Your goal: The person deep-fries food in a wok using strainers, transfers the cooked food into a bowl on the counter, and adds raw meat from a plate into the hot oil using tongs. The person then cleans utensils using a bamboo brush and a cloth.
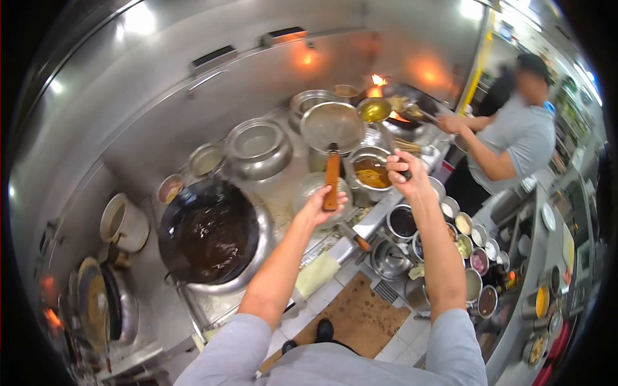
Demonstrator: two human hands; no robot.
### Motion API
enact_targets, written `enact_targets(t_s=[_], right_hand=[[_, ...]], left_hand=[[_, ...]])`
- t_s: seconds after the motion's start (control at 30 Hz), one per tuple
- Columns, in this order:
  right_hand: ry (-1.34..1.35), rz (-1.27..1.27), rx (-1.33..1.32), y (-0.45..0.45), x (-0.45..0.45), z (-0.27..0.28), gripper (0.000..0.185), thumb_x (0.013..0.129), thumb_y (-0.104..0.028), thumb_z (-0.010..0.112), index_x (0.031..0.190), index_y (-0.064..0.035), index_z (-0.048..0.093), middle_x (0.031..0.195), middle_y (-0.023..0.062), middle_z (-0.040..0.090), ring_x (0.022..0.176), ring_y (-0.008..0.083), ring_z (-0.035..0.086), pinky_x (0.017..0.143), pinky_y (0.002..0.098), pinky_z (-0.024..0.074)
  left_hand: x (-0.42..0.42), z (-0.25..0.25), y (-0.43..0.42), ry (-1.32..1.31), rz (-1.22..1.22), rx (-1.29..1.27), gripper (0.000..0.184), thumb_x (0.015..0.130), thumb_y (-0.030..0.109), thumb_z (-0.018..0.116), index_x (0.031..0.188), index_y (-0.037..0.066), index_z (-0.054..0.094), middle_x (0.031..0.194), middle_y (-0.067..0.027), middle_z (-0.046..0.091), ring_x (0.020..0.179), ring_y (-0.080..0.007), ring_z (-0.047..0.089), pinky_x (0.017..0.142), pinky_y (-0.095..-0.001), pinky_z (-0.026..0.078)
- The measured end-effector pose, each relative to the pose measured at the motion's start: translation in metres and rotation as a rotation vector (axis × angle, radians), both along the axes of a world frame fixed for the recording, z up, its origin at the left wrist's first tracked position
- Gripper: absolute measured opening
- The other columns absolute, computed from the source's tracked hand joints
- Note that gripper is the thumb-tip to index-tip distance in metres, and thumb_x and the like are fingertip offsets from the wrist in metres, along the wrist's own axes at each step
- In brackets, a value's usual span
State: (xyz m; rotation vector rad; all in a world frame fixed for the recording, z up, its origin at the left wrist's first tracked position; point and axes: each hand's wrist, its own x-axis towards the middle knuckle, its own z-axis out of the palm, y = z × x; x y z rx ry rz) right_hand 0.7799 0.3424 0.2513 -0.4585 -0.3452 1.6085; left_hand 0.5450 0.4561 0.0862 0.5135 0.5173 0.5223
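My left hand (326, 206) is closed around the wooden handle of a round mesh strainer (333, 122), which is over the pots at the back of the range. In my right hand (407, 174) is a long-handled ladle (374, 110), its bowl filled with yellow oil. Below and between the two tools stands a metal pot (372, 168) of brownish oil. Another round strainer (315, 193) lies partly behind my left hand. A large black wok (209, 235) with dark liquid sits on the burner to the left.
At the right, a co-worker (515, 128) handles a flaming wok (412, 103). Lidless metal pots (257, 143) line the back of the range. Several small containers of ingredients (463, 223) crowd the right counter. A brown mat (354, 315) lies on the tiled floor.
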Motion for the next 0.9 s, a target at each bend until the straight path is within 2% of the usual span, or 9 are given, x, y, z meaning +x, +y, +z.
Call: enact_targets(t_s=[0.1, 0.2, 0.3, 0.43, 0.57, 0.63, 0.73, 0.87, 0.9], right_hand=[[-0.003, 0.165, 0.031, 0.004, -0.046, 0.026, 0.022, 0.094, -0.021, 0.050, 0.077, -0.0066, 0.047, 0.050, -0.0072, 0.037, 0.040, 0.0057, 0.036, 0.033, 0.0194, 0.0276], [0.175, 0.205, 0.068, -0.007, -0.109, 0.041, 0.027, 0.096, -0.015, 0.045, 0.103, 0.0117, 0.048, 0.077, 0.0036, 0.046, 0.045, 0.0022, 0.043, 0.032, 0.0212, 0.0305], [0.409, 0.320, -0.027, -0.028, -0.178, 0.047, 0.033, 0.097, -0.014, 0.044, 0.110, 0.0157, 0.042, 0.079, 0.0054, 0.046, 0.045, 0.0023, 0.043, 0.032, 0.0213, 0.0286], [0.503, 0.423, -0.091, -0.054, -0.264, 0.024, 0.038, 0.098, -0.017, 0.044, 0.113, 0.0171, 0.039, 0.080, 0.0058, 0.046, 0.045, 0.0022, 0.044, 0.031, 0.0203, 0.0276], [0.498, 0.512, -0.233, -0.070, -0.336, -0.020, 0.035, 0.098, -0.018, 0.045, 0.108, 0.0148, 0.043, 0.077, 0.0036, 0.047, 0.044, 0.0017, 0.044, 0.031, 0.0197, 0.0298], [0.311, 0.593, -0.245, -0.075, -0.367, -0.035, 0.023, 0.096, -0.014, 0.047, 0.103, 0.0078, 0.047, 0.072, 0.0028, 0.048, 0.044, 0.0016, 0.043, 0.030, 0.0205, 0.0293], [-0.191, 0.579, -0.297, -0.080, -0.405, -0.062, 0.022, 0.093, -0.009, 0.049, 0.112, 0.0007, 0.044, 0.068, 0.0016, 0.047, 0.042, 0.0034, 0.039, 0.031, 0.0218, 0.0260], [-1.335, 0.250, -0.078, -0.124, -0.428, -0.089, 0.072, 0.088, -0.007, 0.052, 0.148, -0.0112, 0.013, 0.065, 0.0079, 0.053, 0.041, 0.0145, 0.044, 0.035, 0.0305, 0.0331], [-1.410, 0.121, -0.088, -0.138, -0.430, -0.108, 0.072, 0.088, -0.008, 0.052, 0.148, -0.0139, 0.012, 0.066, 0.0110, 0.055, 0.041, 0.0170, 0.045, 0.036, 0.0324, 0.0358]], left_hand=[[-0.023, 0.003, -0.034, -0.029, -0.022, -0.004, 0.045, 0.096, 0.040, 0.043, 0.127, 0.007, 0.046, 0.121, -0.0156, 0.058, 0.106, -0.0283, 0.059, 0.083, -0.0424, 0.053], [-0.051, -0.002, -0.075, -0.027, -0.004, -0.024, 0.050, 0.096, 0.041, 0.044, 0.135, 0.010, 0.036, 0.124, -0.0162, 0.055, 0.108, -0.0297, 0.058, 0.084, -0.0434, 0.052], [-0.098, 0.017, -0.146, 0.131, 0.132, 0.044, 0.053, 0.096, 0.038, 0.048, 0.139, 0.014, 0.030, 0.120, -0.0147, 0.055, 0.104, -0.0284, 0.059, 0.083, -0.0411, 0.052], [-0.204, 0.035, -0.240, 0.164, 0.206, 0.163, 0.031, 0.097, 0.032, 0.049, 0.112, 0.005, 0.053, 0.105, -0.0116, 0.060, 0.097, -0.0224, 0.060, 0.076, -0.0366, 0.053], [-0.343, 0.022, -0.318, 0.452, 0.381, 0.351, 0.019, 0.094, 0.022, 0.054, 0.085, 0.005, 0.055, 0.082, -0.0077, 0.062, 0.074, -0.0189, 0.064, 0.068, -0.0315, 0.054], [-0.408, -0.001, -0.352, 0.614, 0.555, 0.519, 0.017, 0.093, 0.018, 0.056, 0.081, 0.005, 0.054, 0.078, -0.0068, 0.062, 0.070, -0.0174, 0.063, 0.066, -0.0308, 0.054], [-0.488, -0.023, -0.397, 0.726, 0.521, 0.356, 0.014, 0.093, 0.019, 0.056, 0.095, 0.006, 0.054, 0.080, -0.0033, 0.060, 0.075, -0.0119, 0.061, 0.062, -0.0256, 0.052], [-0.540, -0.061, -0.457, 1.074, 0.308, 0.468, 0.013, 0.090, 0.018, 0.058, 0.089, 0.004, 0.058, 0.073, -0.0040, 0.060, 0.066, -0.0120, 0.058, 0.058, -0.0261, 0.047], [-0.542, -0.060, -0.467, 1.088, 0.389, 0.446, 0.011, 0.089, 0.015, 0.058, 0.090, 0.004, 0.058, 0.073, -0.0044, 0.060, 0.066, -0.0118, 0.058, 0.059, -0.0262, 0.047]])
